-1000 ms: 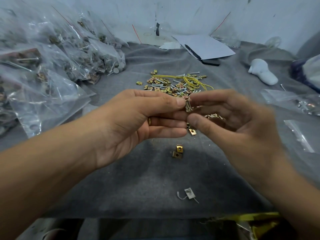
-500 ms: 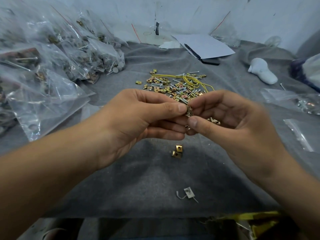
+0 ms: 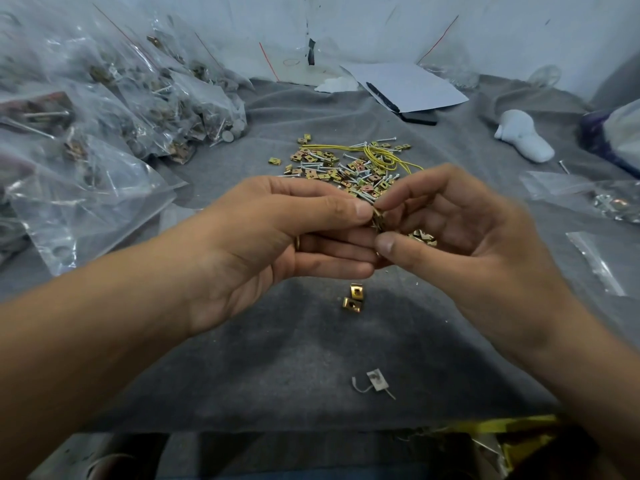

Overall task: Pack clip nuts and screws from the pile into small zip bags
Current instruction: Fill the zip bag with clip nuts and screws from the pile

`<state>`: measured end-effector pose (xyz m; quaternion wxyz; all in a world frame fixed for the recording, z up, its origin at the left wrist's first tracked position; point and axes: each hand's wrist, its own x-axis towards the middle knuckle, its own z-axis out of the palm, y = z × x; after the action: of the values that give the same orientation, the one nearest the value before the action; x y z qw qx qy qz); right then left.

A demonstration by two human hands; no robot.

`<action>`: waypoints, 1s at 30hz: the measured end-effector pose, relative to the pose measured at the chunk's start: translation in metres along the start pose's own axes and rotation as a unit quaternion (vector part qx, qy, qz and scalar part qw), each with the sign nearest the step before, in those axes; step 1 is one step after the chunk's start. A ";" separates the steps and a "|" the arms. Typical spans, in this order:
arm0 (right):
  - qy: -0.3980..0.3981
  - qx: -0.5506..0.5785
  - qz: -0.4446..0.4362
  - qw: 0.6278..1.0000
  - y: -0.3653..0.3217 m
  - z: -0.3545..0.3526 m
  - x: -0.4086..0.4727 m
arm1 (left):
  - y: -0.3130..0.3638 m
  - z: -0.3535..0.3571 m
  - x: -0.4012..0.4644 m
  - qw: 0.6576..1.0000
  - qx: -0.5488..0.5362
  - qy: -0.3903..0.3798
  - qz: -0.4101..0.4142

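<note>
Two loose clip nuts (image 3: 354, 298) on grey cloth (image 3: 277, 341), nearest. Above them left hand (image 3: 277, 244) and right hand (image 3: 478, 244) meet, both pinching one clip nut (image 3: 377, 218) at thumb tips; more nuts in right palm (image 3: 424, 236). Pile (image 3: 349, 168) just beyond. Filled zip bags (image 3: 114, 109) far left.

Surface: a table covered by a wrinkled grey cloth (image 3: 242, 358).
Centre: a pile of clip nuts and screws (image 3: 346, 168), with yellow wire (image 3: 384, 157) laid across it.
Nearer: two loose clip nuts (image 3: 354, 299).
Left: filled zip bags (image 3: 114, 116) are heaped.
Far side: white paper (image 3: 415, 86).
</note>
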<state>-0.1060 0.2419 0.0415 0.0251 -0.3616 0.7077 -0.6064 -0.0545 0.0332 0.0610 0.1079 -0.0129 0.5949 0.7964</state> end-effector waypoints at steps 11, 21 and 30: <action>0.014 0.028 0.018 0.999 0.001 0.003 0.000 | -0.002 0.002 0.000 0.994 0.060 0.053 0.077; 0.033 -0.026 0.027 0.999 -0.001 0.005 -0.003 | -0.010 0.004 0.000 0.945 0.240 0.089 0.203; 0.066 -0.033 0.033 0.997 -0.004 0.005 -0.005 | -0.015 0.004 0.003 0.938 0.240 0.098 0.230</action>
<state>-0.0978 0.2403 0.0416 -0.0135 -0.2976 0.7392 -0.6040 -0.0541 0.0414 0.0475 -0.1372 0.0724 0.7626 0.6280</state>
